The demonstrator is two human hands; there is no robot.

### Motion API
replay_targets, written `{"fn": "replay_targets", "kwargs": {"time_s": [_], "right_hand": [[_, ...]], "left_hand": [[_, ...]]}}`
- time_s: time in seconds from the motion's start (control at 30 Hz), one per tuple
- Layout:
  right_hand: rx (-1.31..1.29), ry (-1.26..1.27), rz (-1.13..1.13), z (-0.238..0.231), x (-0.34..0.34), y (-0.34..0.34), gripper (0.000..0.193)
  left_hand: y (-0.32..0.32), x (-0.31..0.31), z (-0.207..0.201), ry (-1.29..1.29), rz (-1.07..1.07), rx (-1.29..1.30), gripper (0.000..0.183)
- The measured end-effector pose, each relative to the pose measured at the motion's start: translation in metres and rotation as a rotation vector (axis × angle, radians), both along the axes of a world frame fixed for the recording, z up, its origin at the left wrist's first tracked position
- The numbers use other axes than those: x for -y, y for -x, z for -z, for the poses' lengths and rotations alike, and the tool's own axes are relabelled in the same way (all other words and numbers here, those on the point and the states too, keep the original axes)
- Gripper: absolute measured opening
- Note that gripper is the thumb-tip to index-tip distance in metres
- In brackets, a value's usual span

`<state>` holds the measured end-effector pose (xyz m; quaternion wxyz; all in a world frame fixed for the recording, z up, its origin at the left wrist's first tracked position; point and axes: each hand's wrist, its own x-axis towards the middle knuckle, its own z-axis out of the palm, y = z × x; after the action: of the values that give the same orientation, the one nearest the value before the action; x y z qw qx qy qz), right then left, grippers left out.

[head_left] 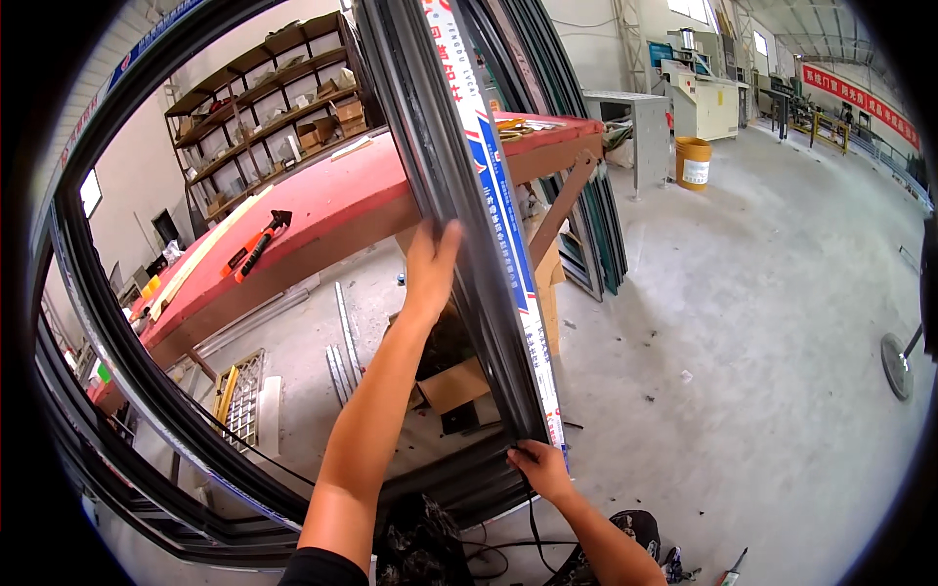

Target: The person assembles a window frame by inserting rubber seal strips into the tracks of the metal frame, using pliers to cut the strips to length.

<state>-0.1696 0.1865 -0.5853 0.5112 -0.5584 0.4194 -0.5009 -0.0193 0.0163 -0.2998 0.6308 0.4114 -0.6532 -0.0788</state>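
Observation:
A large dark window frame (pixel 459 220) stands upright before me, its right post covered by white and blue printed protective film (pixel 508 249). My left hand (pixel 432 269) reaches up to this post's inner edge, with fingers bent against it; the fingertips are slightly blurred. Lower down, at the corner where post and bottom rail meet, my right hand (pixel 543 469) pinches a thin black rubber sealing strip (pixel 533 518). The strip hangs from those fingers toward the floor, where black loops lie. Part of its run along the frame cannot be made out.
Behind the frame is a red-topped workbench (pixel 337 200) bearing a black-and-orange tool (pixel 264 244) and a wooden strip. A cardboard box (pixel 454 386) sits beneath. Shelving (pixel 264 107) lines the wall. Farther right are a yellow bucket (pixel 693 163), a grey cabinet (pixel 640 146) and machines.

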Motion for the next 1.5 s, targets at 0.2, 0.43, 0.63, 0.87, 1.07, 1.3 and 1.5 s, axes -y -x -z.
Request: {"fn": "replay_targets", "kwargs": {"time_s": [0.2, 0.43, 0.63, 0.87, 1.07, 1.3, 1.5], "right_hand": [[-0.02, 0.014, -0.038, -0.01, 0.0, -0.003, 0.023], [0.111, -0.06, -0.025, 0.004, 0.004, 0.005, 0.023], [0.312, -0.207, -0.191, -0.002, 0.016, 0.019, 0.021], [0.245, -0.334, -0.48, -0.001, 0.024, 0.051, 0.026], [0.34, -0.404, -0.521, 0.008, 0.034, 0.067, 0.029], [0.325, -0.416, -0.545, 0.013, 0.041, 0.075, 0.028], [0.256, -0.386, -0.503, 0.019, 0.038, 0.079, 0.031]], "left_hand": [[0.015, 0.004, 0.008, 0.103, -0.276, 0.129, 0.041], [0.016, -0.008, 0.017, -0.01, 0.057, -0.044, 0.043], [0.024, -0.005, 0.018, -0.075, 0.017, -0.139, 0.043], [0.014, -0.023, 0.029, -0.27, 0.157, -0.208, 0.048], [0.016, -0.023, 0.051, -0.305, 0.083, -0.171, 0.047], [0.029, -0.026, 0.052, -0.35, 0.101, -0.18, 0.061], [0.016, -0.033, 0.082, -0.372, 0.172, -0.23, 0.054]]}}
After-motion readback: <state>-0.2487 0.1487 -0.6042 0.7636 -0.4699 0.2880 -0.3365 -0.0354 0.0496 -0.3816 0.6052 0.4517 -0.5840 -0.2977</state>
